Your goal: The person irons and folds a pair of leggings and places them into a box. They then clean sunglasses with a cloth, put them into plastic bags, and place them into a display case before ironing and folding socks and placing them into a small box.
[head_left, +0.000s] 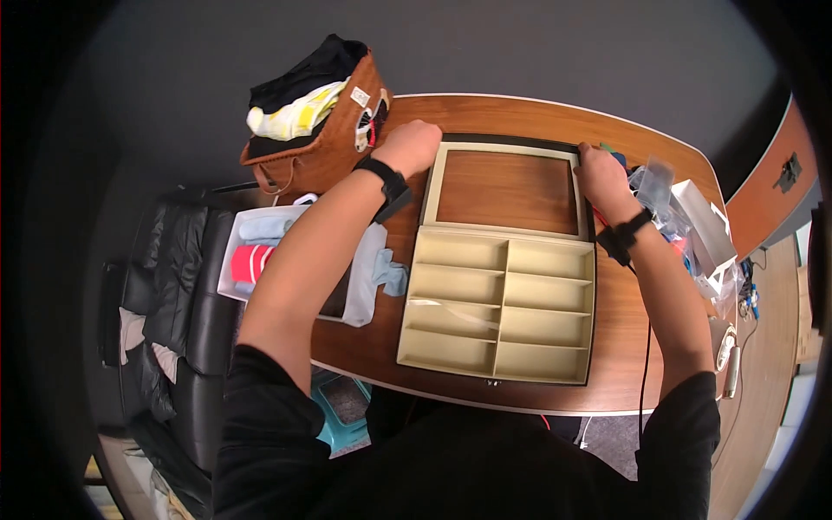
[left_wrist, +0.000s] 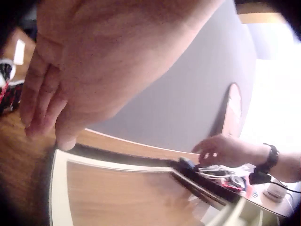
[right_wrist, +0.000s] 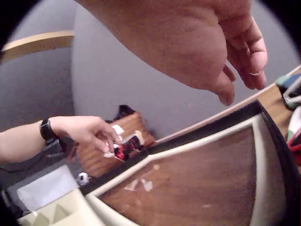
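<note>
A storage case (head_left: 501, 308) with a cream lining and several compartments lies unfolded on the wooden table. Its lid (head_left: 511, 228), a dark frame with a cream inner border and a clear window, is laid back toward the far side. My left hand (head_left: 411, 147) is at the lid's far left corner, its thumb tip (left_wrist: 67, 143) right by the frame. At the far right corner is my right hand (head_left: 604, 180), fingers loosely bent and thumb (right_wrist: 225, 92) just over the edge. Nothing shows within either hand's fingers. A pale translucent strip (head_left: 455, 314) lies across the left compartments.
A brown basket (head_left: 325, 160) of clothes stands at the back left. Nearer on the left are a white box (head_left: 227, 260) with rolled fabric and a light blue cloth (head_left: 392, 274). Plastic bags (head_left: 654, 182) and an open white box (head_left: 704, 227) crowd the right side.
</note>
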`<act>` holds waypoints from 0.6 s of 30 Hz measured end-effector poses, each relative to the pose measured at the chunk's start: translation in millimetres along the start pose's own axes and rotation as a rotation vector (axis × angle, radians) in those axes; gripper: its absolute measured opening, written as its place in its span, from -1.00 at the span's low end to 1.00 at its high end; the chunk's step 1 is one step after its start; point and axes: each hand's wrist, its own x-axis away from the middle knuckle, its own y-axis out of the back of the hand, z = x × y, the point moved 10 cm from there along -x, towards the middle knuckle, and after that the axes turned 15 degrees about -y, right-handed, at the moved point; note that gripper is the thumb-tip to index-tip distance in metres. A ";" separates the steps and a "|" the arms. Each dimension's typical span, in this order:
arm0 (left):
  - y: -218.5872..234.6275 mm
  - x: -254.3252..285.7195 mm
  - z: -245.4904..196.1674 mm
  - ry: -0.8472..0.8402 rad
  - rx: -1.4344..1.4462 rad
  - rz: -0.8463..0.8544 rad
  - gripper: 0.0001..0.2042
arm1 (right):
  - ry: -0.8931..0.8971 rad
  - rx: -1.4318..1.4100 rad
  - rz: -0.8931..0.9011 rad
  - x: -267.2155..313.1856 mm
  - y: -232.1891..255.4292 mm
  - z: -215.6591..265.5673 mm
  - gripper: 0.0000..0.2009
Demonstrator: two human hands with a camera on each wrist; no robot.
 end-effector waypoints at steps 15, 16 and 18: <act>-92.2 206.2 -102.9 0.121 0.188 -0.167 -0.86 | -0.452 -0.653 0.071 355.7 99.6 -45.8 -0.79; -100.2 205.6 -98.1 0.116 0.204 -0.169 -0.85 | -0.487 -0.622 0.088 369.7 86.1 -55.3 -0.78; -113.5 202.3 -83.5 0.152 0.187 -0.154 -0.85 | -0.500 -0.631 0.051 380.7 83.3 -61.1 -0.78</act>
